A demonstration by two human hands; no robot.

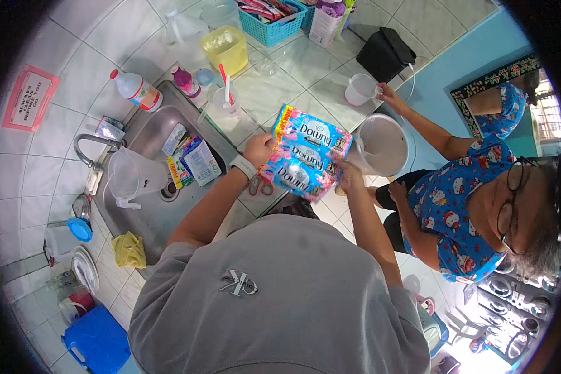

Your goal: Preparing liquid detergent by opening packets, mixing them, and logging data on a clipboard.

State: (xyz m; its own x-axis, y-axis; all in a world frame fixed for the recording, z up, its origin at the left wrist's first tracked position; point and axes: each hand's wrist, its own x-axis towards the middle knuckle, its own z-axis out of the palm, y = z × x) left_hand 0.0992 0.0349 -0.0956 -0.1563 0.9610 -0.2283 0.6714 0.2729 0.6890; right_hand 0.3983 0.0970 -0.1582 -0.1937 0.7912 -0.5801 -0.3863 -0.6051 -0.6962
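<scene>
A blue and pink strip of joined Downy fabric softener sachets (308, 152) is stretched in the air before my chest. My left hand (258, 149), with a pale watch on its wrist, grips the strip's left edge. At its lower right edge, my right hand (350, 176) pinches it. Red-handled scissors (261, 186) lie on the tiled counter just below my left wrist, partly covered by it. Behind the strip's right side stands a large white bucket (384, 142), its left part hidden.
To the left, a steel sink (154, 233) holds a clear plastic pitcher (138, 175) and several empty-looking sachets (198, 161). A co-worker's hand (390, 98) holds a white measuring cup (361, 89) at the counter's edge. A yellow tub (224, 49) and a turquoise basket (273, 29) stand farther back.
</scene>
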